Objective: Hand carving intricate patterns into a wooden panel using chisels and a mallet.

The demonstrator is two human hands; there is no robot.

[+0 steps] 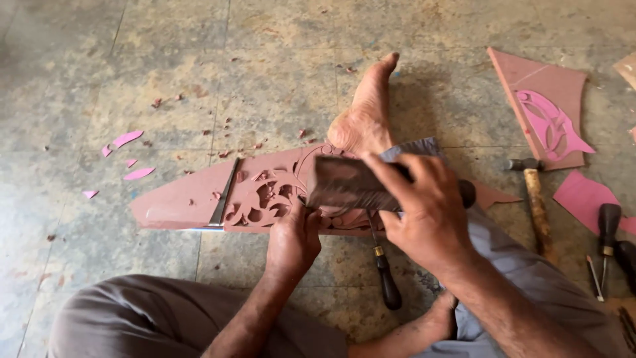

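Right hand (424,212) grips a dark rectangular wooden block (348,184) over the carved reddish panel (258,195) lying on the floor (132,79); left hand (293,242) is closed round a chisel hidden beneath the block; pink paper scraps (129,156) lie left; a hammer (533,199) right.

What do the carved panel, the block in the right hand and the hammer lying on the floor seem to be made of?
Carved panel: probably wood, matte reddish-brown, judging by the cut-through scrollwork and chips scattered nearby; a dense board is possible. Block gripped by the right hand: likely wood, dark, worn and scuffed, used like a mallet. Hammer: dull grey metal head on a worn, light wooden handle.
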